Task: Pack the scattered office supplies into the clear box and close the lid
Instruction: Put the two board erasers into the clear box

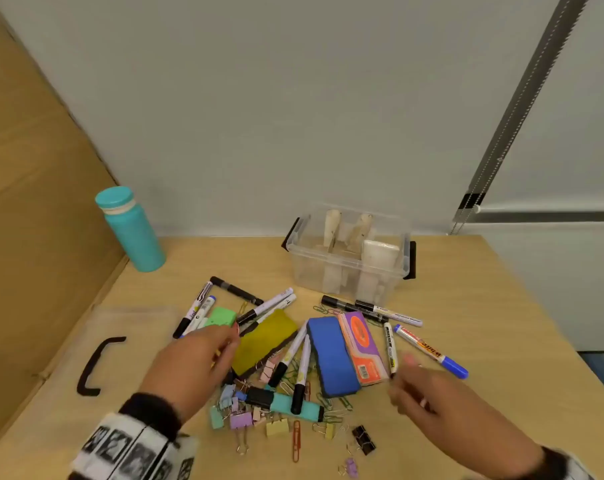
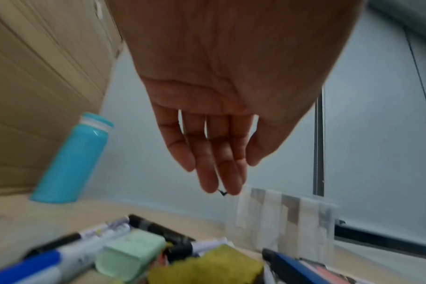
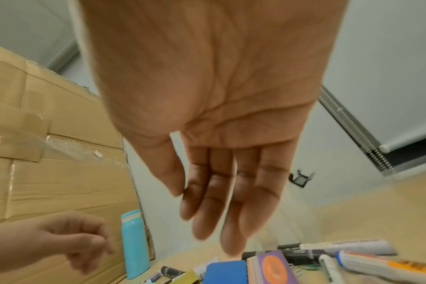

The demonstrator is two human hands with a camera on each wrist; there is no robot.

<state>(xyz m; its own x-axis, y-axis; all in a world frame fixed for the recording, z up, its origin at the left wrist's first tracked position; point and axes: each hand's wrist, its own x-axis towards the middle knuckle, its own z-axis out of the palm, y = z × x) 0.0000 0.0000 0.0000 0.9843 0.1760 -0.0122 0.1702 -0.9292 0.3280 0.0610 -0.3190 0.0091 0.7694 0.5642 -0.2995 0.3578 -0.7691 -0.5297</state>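
The clear box (image 1: pixel 349 261) stands open at the back of the table with pale pieces inside; it also shows, blurred, as the clear box (image 2: pixel 285 221). Its clear lid (image 1: pixel 138 323) with a black handle (image 1: pixel 98 365) lies flat at the left. Markers (image 1: pixel 428 351), a blue eraser (image 1: pixel 331 358), an orange-purple eraser (image 1: pixel 363 344), a yellow sponge (image 1: pixel 262 341), a green block (image 1: pixel 221 317) and binder clips (image 1: pixel 241 419) lie scattered. My left hand (image 1: pixel 229 337) (image 2: pixel 219 173) hovers empty just short of the green block (image 2: pixel 131 253). My right hand (image 1: pixel 404 368) (image 3: pixel 219 221) hovers empty beside the markers.
A teal bottle (image 1: pixel 131 230) stands at the back left against a large cardboard box (image 1: pixel 27 202). A wall closes the table's far edge. Paper clips (image 1: pixel 295 445) and a black binder clip (image 1: pixel 363 439) lie near the front edge. Bare table (image 1: pixel 501 323) shows at the right.
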